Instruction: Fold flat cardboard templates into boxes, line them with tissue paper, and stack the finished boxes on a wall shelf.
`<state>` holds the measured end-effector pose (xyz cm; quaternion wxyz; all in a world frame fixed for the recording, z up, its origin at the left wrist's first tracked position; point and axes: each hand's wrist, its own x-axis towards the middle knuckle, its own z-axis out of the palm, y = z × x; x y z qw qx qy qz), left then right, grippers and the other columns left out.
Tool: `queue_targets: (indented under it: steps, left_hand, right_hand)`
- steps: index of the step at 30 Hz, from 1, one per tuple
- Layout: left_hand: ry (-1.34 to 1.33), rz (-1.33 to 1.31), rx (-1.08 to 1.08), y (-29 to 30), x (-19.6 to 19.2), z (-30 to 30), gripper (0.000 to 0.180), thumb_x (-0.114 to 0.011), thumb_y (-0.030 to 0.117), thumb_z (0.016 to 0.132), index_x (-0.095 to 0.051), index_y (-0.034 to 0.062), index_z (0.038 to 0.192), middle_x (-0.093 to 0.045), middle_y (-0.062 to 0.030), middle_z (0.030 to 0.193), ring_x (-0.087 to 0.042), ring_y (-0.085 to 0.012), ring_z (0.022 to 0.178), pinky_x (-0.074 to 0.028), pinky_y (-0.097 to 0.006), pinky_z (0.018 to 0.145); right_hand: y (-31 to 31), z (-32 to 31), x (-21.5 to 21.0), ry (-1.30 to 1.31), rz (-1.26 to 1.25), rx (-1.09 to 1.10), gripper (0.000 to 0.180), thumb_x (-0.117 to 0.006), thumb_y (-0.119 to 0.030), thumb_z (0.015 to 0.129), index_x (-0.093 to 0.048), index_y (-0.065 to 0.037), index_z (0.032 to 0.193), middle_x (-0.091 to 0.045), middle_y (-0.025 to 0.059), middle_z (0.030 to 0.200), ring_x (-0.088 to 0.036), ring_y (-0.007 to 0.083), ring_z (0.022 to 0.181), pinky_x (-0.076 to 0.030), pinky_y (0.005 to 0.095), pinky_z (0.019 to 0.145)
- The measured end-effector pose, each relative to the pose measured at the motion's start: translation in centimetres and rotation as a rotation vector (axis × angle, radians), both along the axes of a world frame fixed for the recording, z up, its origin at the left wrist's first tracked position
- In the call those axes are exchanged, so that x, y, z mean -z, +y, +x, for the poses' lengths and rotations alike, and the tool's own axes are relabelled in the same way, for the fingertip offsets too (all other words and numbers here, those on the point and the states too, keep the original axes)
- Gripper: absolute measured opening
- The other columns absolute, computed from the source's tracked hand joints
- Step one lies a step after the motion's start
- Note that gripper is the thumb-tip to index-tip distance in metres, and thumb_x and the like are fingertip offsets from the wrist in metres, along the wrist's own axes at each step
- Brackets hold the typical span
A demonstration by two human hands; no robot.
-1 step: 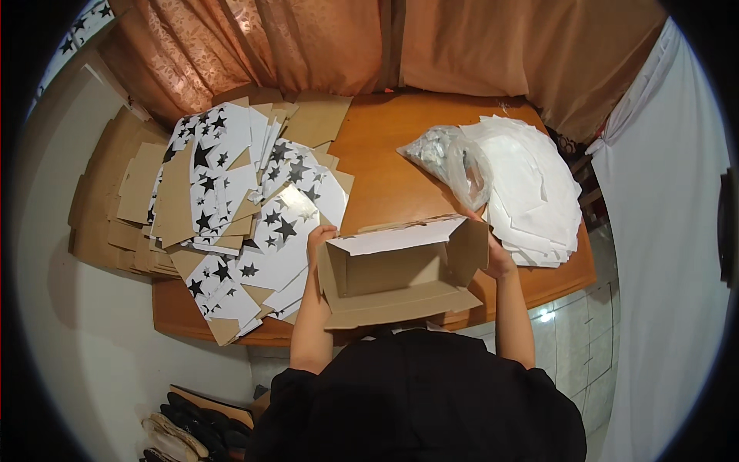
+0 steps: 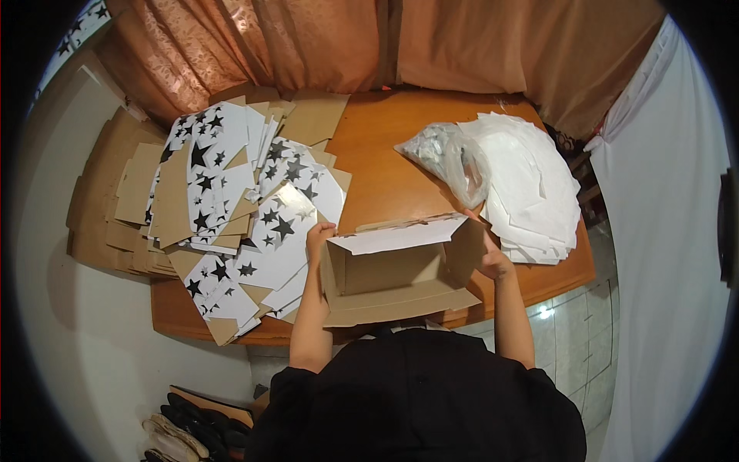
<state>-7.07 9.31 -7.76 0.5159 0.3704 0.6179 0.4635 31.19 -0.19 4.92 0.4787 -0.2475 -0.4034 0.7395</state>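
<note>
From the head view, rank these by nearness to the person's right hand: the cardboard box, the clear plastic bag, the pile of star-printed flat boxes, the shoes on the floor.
1. Cardboard box: touching the right hand, at its left.
2. Clear plastic bag: just beyond the hand, on the table.
3. Pile of star-printed flat boxes: across the table, on the left.
4. Shoes: on the floor, lower left.

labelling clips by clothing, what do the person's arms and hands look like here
Both forearms are bare. The left hand and right hand wear no gloves, and no rings, watch or bands can be made out. The black top has short sleeves ending above the elbows. Fingers are too small to detail.
</note>
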Motion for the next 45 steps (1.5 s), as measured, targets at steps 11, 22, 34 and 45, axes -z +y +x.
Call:
queue_targets:
  steps: [11,22,34,45]
  left_hand:
    - [0.037,0.278,-0.119,-0.3,-8.5,0.0,0.027,-0.052,0.021,0.085,-0.057,0.0046,0.106,-0.058,-0.0012,0.083,-0.055,-0.0091,0.072,-0.041,-0.025,0.061]
    - [0.280,0.258,0.471,-11.2,-16.6,2.4,0.076,-0.067,0.027,0.077,-0.028,0.0051,0.139,-0.038,-0.0176,0.134,-0.039,-0.0311,0.123,-0.034,-0.039,0.099]
    - [-0.145,0.302,-0.098,-11.5,-13.1,2.7,0.037,-0.043,0.012,0.093,-0.047,-0.0070,0.124,-0.057,-0.0137,0.116,-0.055,-0.0183,0.103,-0.040,-0.028,0.091]
    - [-0.271,0.366,-0.205,-10.9,-13.4,1.8,0.034,-0.043,0.014,0.094,-0.050,-0.0066,0.120,-0.059,-0.0123,0.109,-0.054,-0.0168,0.100,-0.040,-0.028,0.089]
  right_hand:
    - [-0.5,-1.7,5.3,-0.344,-0.085,0.445,0.089,-0.063,-0.026,0.074,-0.012,-0.010,0.145,-0.027,0.0098,0.140,-0.027,0.0222,0.129,-0.023,0.0319,0.104]
    - [-2.4,-0.7,8.4,-0.083,-0.120,0.440,0.070,-0.050,-0.044,0.087,-0.024,-0.008,0.141,-0.041,0.0095,0.133,-0.042,0.0240,0.120,-0.035,0.0361,0.099]
    - [0.5,-3.1,6.0,0.012,-0.258,0.773,0.081,-0.017,-0.070,0.087,-0.025,-0.009,0.141,-0.037,0.0086,0.138,-0.040,0.0242,0.125,-0.034,0.0357,0.101]
    - [-0.6,-1.7,5.6,-0.233,-0.260,0.599,0.085,-0.020,-0.072,0.085,-0.023,-0.009,0.142,-0.034,0.0099,0.140,-0.036,0.0256,0.127,-0.033,0.0379,0.101]
